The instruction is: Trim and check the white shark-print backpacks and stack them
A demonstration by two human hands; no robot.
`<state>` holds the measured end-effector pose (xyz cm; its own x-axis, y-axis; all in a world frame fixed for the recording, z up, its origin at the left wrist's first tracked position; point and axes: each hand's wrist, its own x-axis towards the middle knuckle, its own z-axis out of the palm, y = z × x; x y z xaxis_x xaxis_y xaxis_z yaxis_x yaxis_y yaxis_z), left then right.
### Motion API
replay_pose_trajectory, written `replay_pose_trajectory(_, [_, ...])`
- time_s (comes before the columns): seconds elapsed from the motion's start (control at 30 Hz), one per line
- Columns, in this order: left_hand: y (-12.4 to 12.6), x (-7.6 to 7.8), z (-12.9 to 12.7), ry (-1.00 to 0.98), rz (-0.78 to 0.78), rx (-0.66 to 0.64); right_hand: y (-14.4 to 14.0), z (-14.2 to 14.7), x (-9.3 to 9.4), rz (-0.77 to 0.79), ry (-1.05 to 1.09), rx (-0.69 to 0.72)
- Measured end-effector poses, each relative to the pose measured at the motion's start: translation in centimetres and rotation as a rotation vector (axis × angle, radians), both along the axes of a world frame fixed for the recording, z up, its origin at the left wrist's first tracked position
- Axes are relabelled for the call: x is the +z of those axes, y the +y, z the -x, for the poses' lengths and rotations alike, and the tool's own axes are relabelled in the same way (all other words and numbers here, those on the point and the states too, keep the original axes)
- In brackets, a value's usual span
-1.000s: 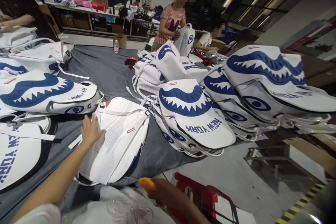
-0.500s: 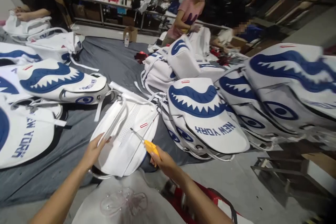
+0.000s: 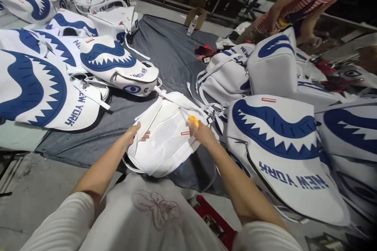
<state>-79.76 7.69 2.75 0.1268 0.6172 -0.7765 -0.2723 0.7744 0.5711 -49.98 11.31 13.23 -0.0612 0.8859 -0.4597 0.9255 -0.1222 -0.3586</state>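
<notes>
A white backpack [image 3: 167, 149] lies before me on the dark cloth, its perforated panel and small red-outlined label facing up. At its left side my left hand [image 3: 136, 133] is closed around a strap or edge, with fingertips showing past it. My right hand [image 3: 202, 131] is closed on yellow-handled scissors [image 3: 193, 120] over the bag's right side, beside the label. The blades cannot be made out now. White cords and straps [image 3: 213, 111] lie tangled just beyond this hand.
Backpacks with blue shark mouths, some marked NEW YORK, lie left [image 3: 53, 90] and right [image 3: 273, 141]. A grey cloth [image 3: 165, 43] covers the work surface. A bottle [image 3: 192, 25] and carton [image 3: 198, 16] stand beyond. A co-worker in a striped top [image 3: 294, 8] leans in at back right.
My view has swung right and closer. The scissors have moved up along the bag's right side, toward the cords. My left hand remains at the bag's left side.
</notes>
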Motion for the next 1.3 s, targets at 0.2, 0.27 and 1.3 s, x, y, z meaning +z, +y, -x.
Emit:
replay_pose_trajectory(0.2, [1.2,-1.4,-0.2,0.026,0.099,-0.027,0.0,1.4,1.7,0.112,0.007,0.08])
replay_pose_trajectory(0.27, [1.3,-1.7,-0.4,0.056,0.109,-0.036,0.2,2.0,2.0,0.138,0.037,0.146])
replay_pose_trajectory(1.3, [-10.2,0.2,-13.7,1.302,-0.89,-0.987,-4.4,-7.3,8.2,0.235,-0.254,0.252])
